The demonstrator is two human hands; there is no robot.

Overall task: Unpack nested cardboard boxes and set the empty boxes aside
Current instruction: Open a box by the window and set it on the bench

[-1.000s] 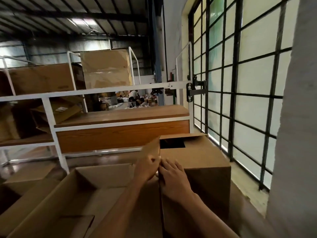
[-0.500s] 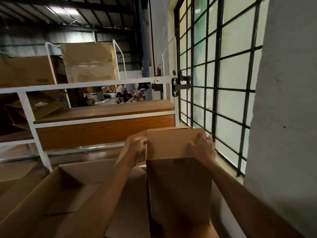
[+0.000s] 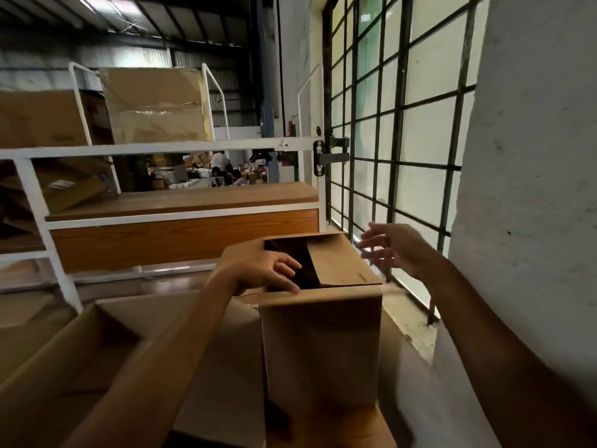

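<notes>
tall box point(image 3: 319, 350) open, interior dark

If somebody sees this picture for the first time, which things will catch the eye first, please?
First, the tall cardboard box in the centre, its top flaps open, with the left hand resting at its dark opening and the right hand spread in the air just to its right. Next, the big barred window glowing on the right, and the large open box at lower left.

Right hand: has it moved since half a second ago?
Yes. The right hand came off the box and moved rightward, toward the window bars.
</notes>
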